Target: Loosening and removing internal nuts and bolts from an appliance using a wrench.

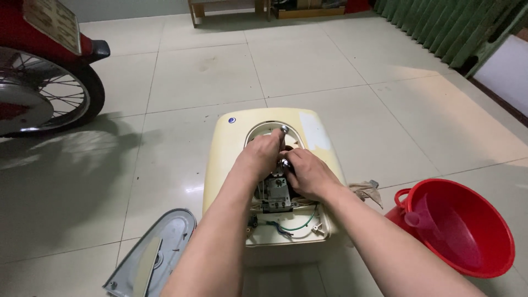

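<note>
The heater (269,181) is pale cream with a small blue dot at its far corner — green and blue wires (289,226) show inside. Right of it sits a red basin (459,228); left, a grey cover (154,256). Floor tiles (308,66) are off-white — the motorbike (47,60) red.

A cream-coloured water heater (264,165) is seen lying on the tiled floor (330,71), its inner opening exposed. The left hand (263,154) is closed on a metal tool (284,130) inside the opening; the right hand (308,173) is pressed against the inner parts just beside it. A grey cover (151,256), a red basin (467,225) and a motorbike wheel (44,93) are seen nearby.
</note>
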